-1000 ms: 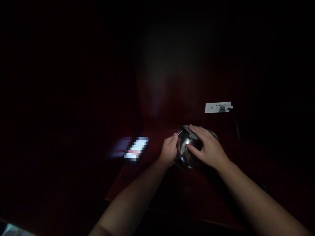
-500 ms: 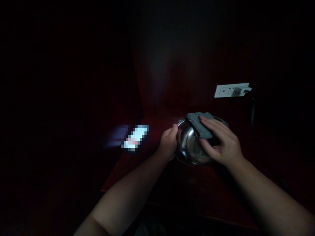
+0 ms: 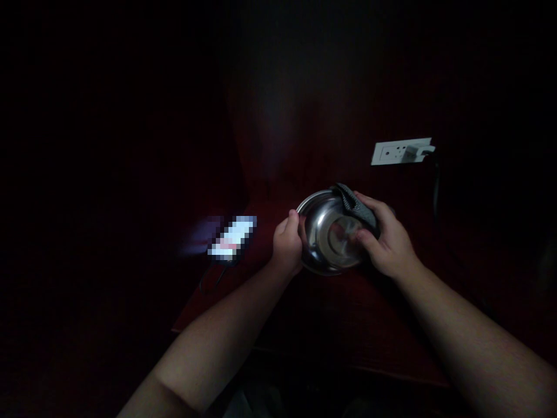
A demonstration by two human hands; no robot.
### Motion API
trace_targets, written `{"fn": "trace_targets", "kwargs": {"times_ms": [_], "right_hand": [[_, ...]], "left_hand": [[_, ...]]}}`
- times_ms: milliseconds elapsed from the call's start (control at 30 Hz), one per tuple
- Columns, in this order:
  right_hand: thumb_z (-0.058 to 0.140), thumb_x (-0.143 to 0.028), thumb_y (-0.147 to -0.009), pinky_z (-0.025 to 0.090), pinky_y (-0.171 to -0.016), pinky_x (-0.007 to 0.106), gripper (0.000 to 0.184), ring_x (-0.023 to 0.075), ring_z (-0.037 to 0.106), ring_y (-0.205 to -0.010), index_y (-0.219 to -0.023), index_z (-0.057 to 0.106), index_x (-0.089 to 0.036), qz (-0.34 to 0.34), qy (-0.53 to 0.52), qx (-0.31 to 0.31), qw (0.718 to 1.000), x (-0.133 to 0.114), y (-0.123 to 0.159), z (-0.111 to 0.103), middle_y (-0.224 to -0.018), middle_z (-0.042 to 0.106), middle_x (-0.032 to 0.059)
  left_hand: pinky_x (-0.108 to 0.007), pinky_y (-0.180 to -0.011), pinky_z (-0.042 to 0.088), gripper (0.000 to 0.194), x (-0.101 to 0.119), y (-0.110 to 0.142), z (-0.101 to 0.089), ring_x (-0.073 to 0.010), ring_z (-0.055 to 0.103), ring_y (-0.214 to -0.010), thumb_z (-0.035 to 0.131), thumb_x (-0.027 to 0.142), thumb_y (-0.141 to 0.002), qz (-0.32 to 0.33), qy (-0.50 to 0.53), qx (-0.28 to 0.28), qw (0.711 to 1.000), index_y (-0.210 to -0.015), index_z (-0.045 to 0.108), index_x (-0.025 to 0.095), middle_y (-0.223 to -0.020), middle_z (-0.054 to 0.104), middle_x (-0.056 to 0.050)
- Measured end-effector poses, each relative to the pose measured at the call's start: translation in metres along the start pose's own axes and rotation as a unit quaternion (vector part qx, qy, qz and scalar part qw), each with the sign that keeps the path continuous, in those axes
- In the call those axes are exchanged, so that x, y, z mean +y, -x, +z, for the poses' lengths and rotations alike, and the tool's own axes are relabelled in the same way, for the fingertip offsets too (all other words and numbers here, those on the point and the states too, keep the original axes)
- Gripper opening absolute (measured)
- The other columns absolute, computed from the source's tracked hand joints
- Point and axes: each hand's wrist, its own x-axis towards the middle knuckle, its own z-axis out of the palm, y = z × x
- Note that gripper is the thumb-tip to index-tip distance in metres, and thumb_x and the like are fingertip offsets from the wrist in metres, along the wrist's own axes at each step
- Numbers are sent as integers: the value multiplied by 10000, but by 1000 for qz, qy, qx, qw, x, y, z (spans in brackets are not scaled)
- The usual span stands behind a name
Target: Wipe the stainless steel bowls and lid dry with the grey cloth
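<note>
A shiny steel bowl [image 3: 319,247] is held above the dark red table, its hollow side tilted towards me. My left hand [image 3: 288,242] grips its left rim, thumb on the edge and the other fingers hidden behind. Over the right rim lies a folded grey cloth [image 3: 354,208] with a speckled weave. My right hand [image 3: 389,238] is closed round the cloth and that side of the bowl, its thumb reaching over the inner wall. Most of the right fingers are out of sight behind the cloth.
Left of the bowl, a lit phone [image 3: 232,238] with a blurred-out screen lies on the red table [image 3: 195,313], a cable running from it. A white socket plate [image 3: 391,152] with a plugged-in adapter is on the back wall. Deep shadow covers the surroundings.
My right hand and the cloth have moved from across the bowl's inside to its right rim. The right fingers now wrap round that edge. The left hand keeps its hold.
</note>
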Motion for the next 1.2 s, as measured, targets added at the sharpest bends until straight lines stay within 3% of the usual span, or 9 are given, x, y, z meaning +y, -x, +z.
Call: {"fn": "trace_targets", "kwargs": {"times_ms": [167,300,400,467,567,700,767,1200], "right_hand": [[400,-440,-918,409,-1021,477,389,250,553,-1182,-1171,600,-221,56,-65,36,996,6,0,0,-1252,612,94],[473,-358,-897,482,-910,431,256,222,637,-987,-975,676,-223,92,-32,72,993,6,-4,-3,-1013,691,64],[549,-339,-844,506,-816,398,218,214,631,-881,-964,677,-210,81,15,77,994,3,-6,-8,-917,664,62],[582,-340,-810,504,-807,411,279,231,616,-899,-1036,660,-196,56,50,70,995,2,-6,-10,-950,640,84],[579,-357,-798,462,-915,478,405,289,560,-1089,-1169,596,-193,3,69,48,996,2,-5,-10,-1165,586,132],[506,-365,-850,342,-1068,513,579,301,403,-1313,-1393,392,-196,-44,34,-14,998,5,-3,-8,-1435,420,134],[478,-369,-872,319,-1094,499,608,288,387,-1331,-1434,333,-190,-45,23,-28,998,6,-2,-6,-1456,404,127],[442,-355,-910,282,-1131,456,561,238,374,-1349,-1445,331,-230,38,1,-10,999,1,2,5,-1470,402,78]], "left_hand": [[-256,-583,375,369,-4,-3,-4,-99,473,-553,598,505,-785,4,0,-16,1000,-676,571,153,-590,518,19],[-246,-561,358,394,-4,-2,-5,-94,463,-540,608,524,-770,6,-16,-36,999,-660,568,148,-575,517,23],[-243,-558,358,395,-1,-1,-4,-96,472,-538,607,526,-772,-5,-27,-41,999,-687,592,141,-569,522,21],[-242,-554,356,393,1,0,-4,-98,475,-537,607,525,-773,-7,-26,-52,998,-696,597,139,-568,524,18],[-243,-552,352,393,3,0,-4,-98,470,-536,611,528,-768,-7,-17,-73,997,-691,592,144,-569,523,16],[-247,-545,338,408,3,0,-5,-96,448,-529,612,546,-758,5,-20,-84,996,-659,570,152,-565,512,17],[-243,-530,321,422,2,1,-6,-90,428,-520,606,552,-759,20,-28,-83,996,-625,541,158,-555,493,22],[-232,-489,328,452,4,15,-5,-91,389,-501,435,542,-857,118,-119,-51,985,-579,437,185,-545,438,36]]}}
